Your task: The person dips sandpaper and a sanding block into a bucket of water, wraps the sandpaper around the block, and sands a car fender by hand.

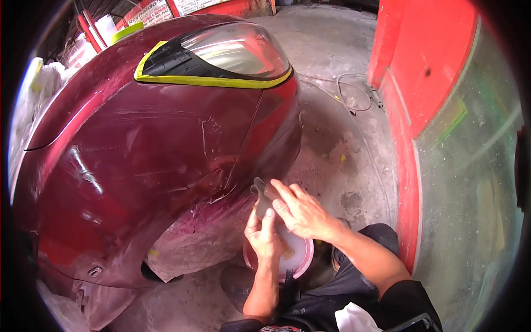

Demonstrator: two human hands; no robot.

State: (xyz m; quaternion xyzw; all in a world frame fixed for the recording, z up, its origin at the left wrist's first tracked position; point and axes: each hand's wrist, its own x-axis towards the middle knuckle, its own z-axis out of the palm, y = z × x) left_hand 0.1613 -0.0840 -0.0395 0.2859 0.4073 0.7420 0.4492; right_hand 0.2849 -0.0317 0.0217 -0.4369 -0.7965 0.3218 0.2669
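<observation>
Above a bucket, my left hand (263, 239) pinches a thin dark grey sheet that looks like sandpaper (264, 202) between thumb and fingers. The sheet stands up from the grip, and its top edge curls. My right hand (305, 214) is closed on the same sheet from the right, thumb near my left thumb and index finger stretched along it. Cloudy whitish water fills the pink-rimmed bucket (307, 264), where a brownish piece (287, 249) shows partly behind my left hand. Close ahead is a dark red car body (166, 144) with scuffs and a dent line.
Yellow tape (215, 83) edges the car's headlight (238, 48). A cable (368, 144) runs along the concrete floor (332, 39). To the right stands a red post (406, 221) beside a dusty glass panel (470, 193). Plastic sheeting (193, 238) hangs in the wheel area.
</observation>
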